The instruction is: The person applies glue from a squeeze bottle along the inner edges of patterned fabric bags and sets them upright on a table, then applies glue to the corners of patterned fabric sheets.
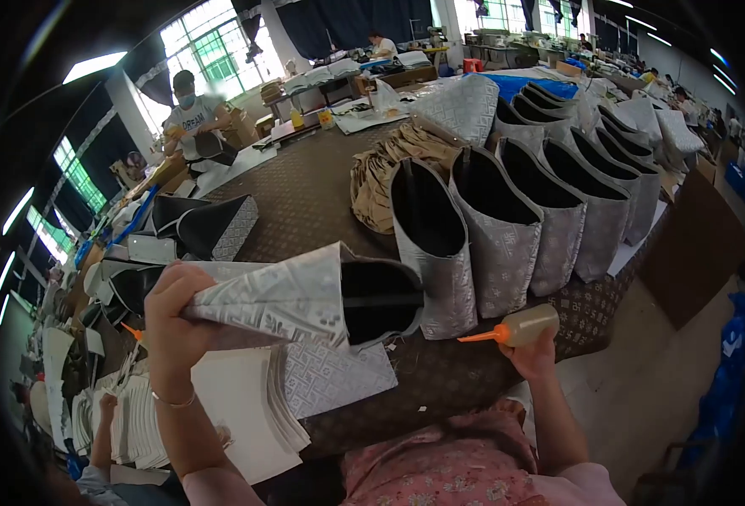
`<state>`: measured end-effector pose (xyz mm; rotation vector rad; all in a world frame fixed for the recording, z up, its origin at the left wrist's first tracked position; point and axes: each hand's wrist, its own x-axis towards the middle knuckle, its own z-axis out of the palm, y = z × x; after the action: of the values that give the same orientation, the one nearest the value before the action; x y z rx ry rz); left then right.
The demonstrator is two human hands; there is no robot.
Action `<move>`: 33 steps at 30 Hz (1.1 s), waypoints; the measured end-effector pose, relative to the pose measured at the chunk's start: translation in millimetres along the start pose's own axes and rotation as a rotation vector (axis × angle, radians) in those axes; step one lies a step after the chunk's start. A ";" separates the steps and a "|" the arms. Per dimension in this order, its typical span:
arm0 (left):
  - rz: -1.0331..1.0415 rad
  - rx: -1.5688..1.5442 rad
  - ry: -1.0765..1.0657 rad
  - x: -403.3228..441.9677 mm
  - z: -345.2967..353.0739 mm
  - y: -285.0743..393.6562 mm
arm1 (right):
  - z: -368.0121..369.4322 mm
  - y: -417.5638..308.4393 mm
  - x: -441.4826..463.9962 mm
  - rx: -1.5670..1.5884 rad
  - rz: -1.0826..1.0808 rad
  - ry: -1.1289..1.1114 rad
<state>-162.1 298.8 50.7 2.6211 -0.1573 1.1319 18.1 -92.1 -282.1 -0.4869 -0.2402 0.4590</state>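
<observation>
My left hand (174,312) grips the closed end of a silver patterned pouch (275,299), held on its side with its black-lined mouth toward the right. In my right hand (532,354) is a squeeze bottle (531,326) of yellowish liquid, its orange nozzle pointing left, apart from the held pouch. Just behind, a similar silver pouch (444,287) stands upright with its mouth up, first of several in rows. Below the held pouch lies a flat silver patterned sheet (338,379) beside a stack of white boards (237,405).
Crumpled brown paper (376,185) sits behind the pouches on the brown patterned table (305,202). More black-lined pouches (212,223) lie at the left. A co-worker (195,122) is across the table; another person's hand (107,405) is at lower left. A brown board (697,249) stands at right.
</observation>
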 end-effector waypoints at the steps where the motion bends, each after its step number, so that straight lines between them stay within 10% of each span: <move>1: 0.052 0.075 -0.039 0.1 -3.4 5.5 | 0.3 -3.0 -6.6 0.009 0.065 -0.025; 13: 0.061 -0.009 -0.488 -4.8 30.0 22.9 | 61.8 -70.7 -34.3 -0.030 -0.057 -0.317; 33: 0.035 -0.196 -0.448 2.7 60.2 -3.6 | 114.7 -42.2 -43.0 -0.231 -0.131 0.108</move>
<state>-117.6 284.2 12.6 2.6551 -0.3843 0.4909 -41.6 -100.6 -167.4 -0.7155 -0.2210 0.2769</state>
